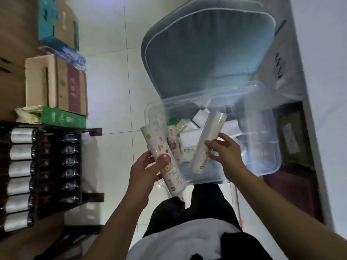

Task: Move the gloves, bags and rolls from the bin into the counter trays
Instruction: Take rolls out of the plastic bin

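Left hand: my left hand is clenched around the lower half of a long cream-coloured printed paper-wrapped roll, which tilts up and away to the left, over the near-left corner of the bin.
Right hand: my right hand grasps a second cream printed roll near its middle, thumb on the near side and fingers wrapped behind; it leans up and to the right over the bin's interior.
Why two at once: I judge that one roll per hand halves the trips, and holding each near the middle or lower half keeps such a long, light tube from swinging.
Bin: the clear plastic storage bin rests on a grey-blue cushioned chair seat, which brings its contents up to easy reach.
Still inside: a third printed roll stands against the left wall beside white and green packets; whether those are gloves or bags, I cannot tell.
Destination: no counter trays or surface are in view; a dark rack of black-and-white bottles stands to my left, with cardboard boxes beyond it.
Progress: I judge the task partly done, since several items remain in the bin.
Next: both rolls need carrying to the trays, so I expect to turn away from the chair.
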The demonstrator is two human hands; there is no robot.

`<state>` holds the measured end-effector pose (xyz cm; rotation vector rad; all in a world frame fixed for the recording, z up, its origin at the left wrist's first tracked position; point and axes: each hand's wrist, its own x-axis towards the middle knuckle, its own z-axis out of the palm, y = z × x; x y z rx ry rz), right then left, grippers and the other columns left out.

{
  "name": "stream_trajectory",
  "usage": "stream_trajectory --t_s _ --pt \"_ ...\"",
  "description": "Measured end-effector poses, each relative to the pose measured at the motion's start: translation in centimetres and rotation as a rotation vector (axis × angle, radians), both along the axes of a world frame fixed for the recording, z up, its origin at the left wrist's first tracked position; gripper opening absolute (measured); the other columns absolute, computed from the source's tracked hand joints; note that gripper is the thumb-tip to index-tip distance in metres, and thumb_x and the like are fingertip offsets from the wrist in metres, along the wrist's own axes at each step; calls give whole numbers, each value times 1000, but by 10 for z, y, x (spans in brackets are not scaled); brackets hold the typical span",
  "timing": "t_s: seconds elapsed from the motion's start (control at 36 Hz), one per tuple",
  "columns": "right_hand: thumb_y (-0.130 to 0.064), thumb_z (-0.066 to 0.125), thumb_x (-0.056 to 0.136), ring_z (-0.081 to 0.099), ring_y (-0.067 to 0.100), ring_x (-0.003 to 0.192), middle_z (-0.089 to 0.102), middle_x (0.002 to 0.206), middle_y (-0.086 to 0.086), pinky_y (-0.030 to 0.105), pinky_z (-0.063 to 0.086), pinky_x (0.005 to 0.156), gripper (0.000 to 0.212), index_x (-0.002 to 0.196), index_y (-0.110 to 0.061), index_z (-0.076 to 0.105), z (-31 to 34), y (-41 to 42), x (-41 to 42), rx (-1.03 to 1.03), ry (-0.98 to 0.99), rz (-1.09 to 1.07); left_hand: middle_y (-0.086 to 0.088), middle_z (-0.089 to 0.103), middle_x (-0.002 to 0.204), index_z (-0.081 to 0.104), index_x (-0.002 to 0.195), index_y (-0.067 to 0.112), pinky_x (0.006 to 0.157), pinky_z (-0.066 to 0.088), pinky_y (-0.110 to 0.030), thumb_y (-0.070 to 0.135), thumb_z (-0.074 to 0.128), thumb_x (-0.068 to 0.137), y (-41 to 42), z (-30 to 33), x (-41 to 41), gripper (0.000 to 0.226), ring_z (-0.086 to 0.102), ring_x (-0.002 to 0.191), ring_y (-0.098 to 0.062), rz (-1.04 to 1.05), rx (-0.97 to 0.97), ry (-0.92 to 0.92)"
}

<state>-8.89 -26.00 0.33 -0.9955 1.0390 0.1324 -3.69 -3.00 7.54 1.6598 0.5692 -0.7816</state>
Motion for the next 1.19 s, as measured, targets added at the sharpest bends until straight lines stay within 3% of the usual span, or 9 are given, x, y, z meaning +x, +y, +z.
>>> stream_trajectory --t_s 0.14,0.36,0.5,0.58,0.67,0.75,0.86,0.94,1.19 --pt "-9 81 75 69 26 95 70 100 11 35 59 77 47 118 -21 66 50 20 -38 -236 -108 130 -2 72 109 66 118 21 78 62 -41 24 83 77 9 22 2 44 73 97 -19 -117 0 -112" --pt "-18 82 71 64 2 87 70 99 -14 21 50 74 51 115 -36 66 116 67 -104 -645 -126 38 13 74 96 68 108 32 72 62 -33 28 84 76 24 48 -12 36 73 90 -10 -425 -128 -224" --pt "-18 83 71 64 4 89 68 99 -14 20 52 76 52 116 -38 66 140 110 -163 -742 -74 -148 21 72 93 65 103 41 75 61 -32 25 85 74 38 52 -38 38 72 88 -5 -558 -226 -259" --pt "-16 82 73 63 6 92 68 107 -6 26 53 83 51 119 -31 66 149 135 -206 -791 -32 -247 15 73 98 63 104 45 74 60 -31 24 88 70 42 48 -59 47 72 89 -5 -626 -285 -232" --pt "-15 83 72 63 4 93 69 107 -9 21 53 78 49 113 -38 67 163 160 -255 -818 4 -405 5 74 104 64 103 42 76 59 -35 22 90 67 36 50 -85 48 73 92 -12 -717 -341 -196" --pt "-17 83 73 64 4 98 67 109 -10 29 54 81 51 119 -34 67 182 185 -309 -840 41 -551 6 75 105 65 104 44 77 57 -34 36 88 57 23 58 -116 53 73 94 -11 -844 -396 -200" --pt "-19 84 74 68 8 95 68 105 -12 29 52 79 53 102 -59 64 209 215 -378 -926 109 -760 6 75 105 66 103 48 88 56 -42 42 87 53 0 75 -165 54 72 97 -13 -1035 -481 -195" --pt "-14 83 74 68 13 96 67 107 -6 32 53 84 52 100 -55 65 224 234 -427 -991 160 -927 8 74 107 65 104 49 92 55 -46 45 86 54 -14 88 -207 55 71 100 -14 -1164 -533 -217" --pt "-15 82 75 66 1 95 69 105 -6 25 53 77 49 110 -46 68 230 268 -566 -1082 236 -1220 4 76 105 66 115 40 75 56 -34 43 88 54 -27 109 -336 65 73 95 -16 -1373 -620 -260"
